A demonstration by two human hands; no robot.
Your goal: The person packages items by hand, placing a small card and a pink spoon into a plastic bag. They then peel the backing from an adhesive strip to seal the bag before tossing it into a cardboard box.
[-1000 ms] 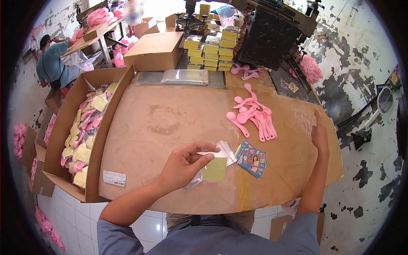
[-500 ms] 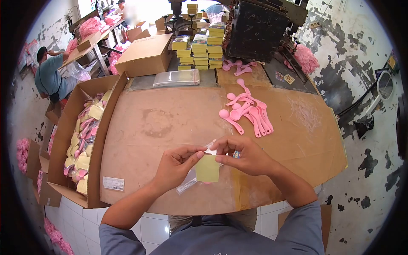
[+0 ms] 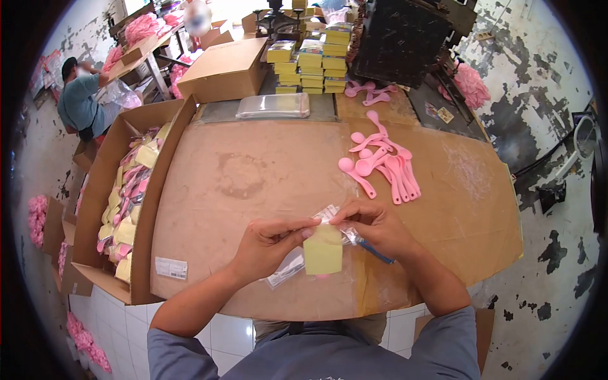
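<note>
My left hand (image 3: 269, 247) pinches the top left edge of a clear plastic bag (image 3: 327, 214), with a pale yellow card (image 3: 323, 252) showing at its front. At the bag's other top corner, my right hand (image 3: 378, 229) has thumb and fingers closed on the crumpled plastic. A bit of pink (image 3: 323, 276) peeks out below the card. Beneath my right hand lies a blue strip (image 3: 377, 251), partly hidden. Flat on the cardboard by my left wrist is another clear plastic sleeve (image 3: 286, 268).
Pink spoons (image 3: 394, 166) lie heaped beyond my right hand. A long carton (image 3: 166, 209) on the left holds many bagged spoons with yellow cards. Stacks of yellow cards (image 3: 311, 63), a clear packet pile (image 3: 273, 106) and a closed box (image 3: 223, 68) stand behind. A person (image 3: 82, 101) sits far left.
Crumpled plastic now shows above the card between my fingers, and more of the blue strip is visible under my right hand. The whole view has shifted slightly.
</note>
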